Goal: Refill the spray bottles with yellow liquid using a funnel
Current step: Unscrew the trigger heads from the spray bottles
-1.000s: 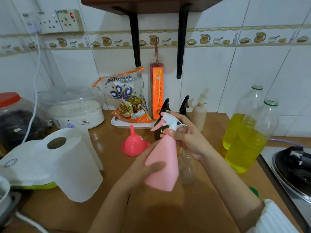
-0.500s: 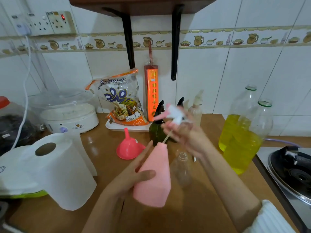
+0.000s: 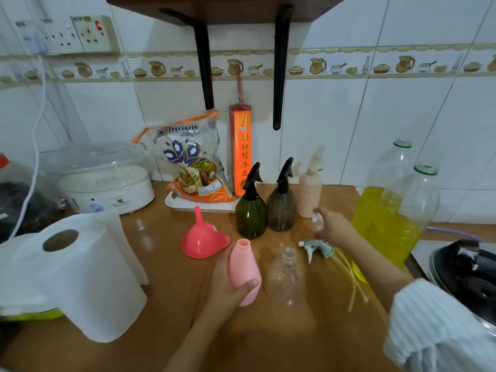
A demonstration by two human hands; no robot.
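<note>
Pink bottle (image 3: 244, 272) uncapped — gripped in left hand (image 3: 225, 288) — beside funnel (image 3: 203, 237).

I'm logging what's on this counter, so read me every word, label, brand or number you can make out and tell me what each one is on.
Snack bag: large white brand script, blurred; it looks like "Asmaana" but I cannot confirm it.
Snack bag's white panel and orange badge: too small to read.
Tall red-and-orange box: a column of Chinese characters, too blurred to read reliably.
White steamer: small logo with text, unreadable.
Spray bottles and the big bottles of yellow liquid: no text visible.
</note>
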